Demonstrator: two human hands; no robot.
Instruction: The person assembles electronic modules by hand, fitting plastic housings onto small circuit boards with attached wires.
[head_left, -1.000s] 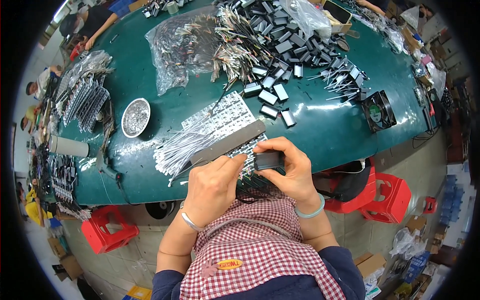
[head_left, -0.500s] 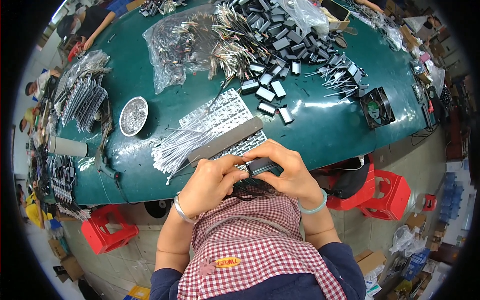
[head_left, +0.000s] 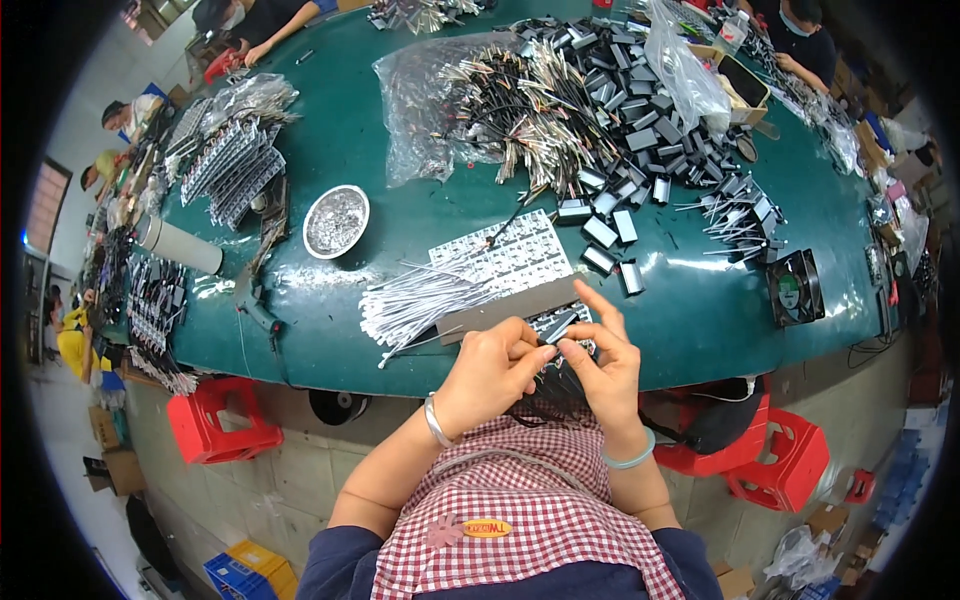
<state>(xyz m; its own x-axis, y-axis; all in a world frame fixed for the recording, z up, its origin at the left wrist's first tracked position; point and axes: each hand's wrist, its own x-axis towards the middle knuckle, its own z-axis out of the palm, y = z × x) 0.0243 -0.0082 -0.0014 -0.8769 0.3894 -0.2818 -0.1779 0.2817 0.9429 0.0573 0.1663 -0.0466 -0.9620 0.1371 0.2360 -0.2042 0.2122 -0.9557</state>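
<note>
Pinching the case [head_left: 558,329] between thumbs and fingers, the left hand [head_left: 487,370] and right hand [head_left: 612,372] work at the table's [head_left: 330,310] near side, right index finger outstretched. A slackened pinch could drop the case; that finger could nudge the bar [head_left: 500,312] across the boards [head_left: 522,250].

We wear a red-and-white checked apron [head_left: 590,515] over a dark blue top [head_left: 545,583], its sleeves [head_left: 690,560] short. A yellow oval patch [head_left: 487,527] with red lettering sits beside a pinkish flower shape [head_left: 444,531]. Our left bangle [head_left: 436,421] is silver, our right bangle [head_left: 633,456] pale blue-green.
</note>
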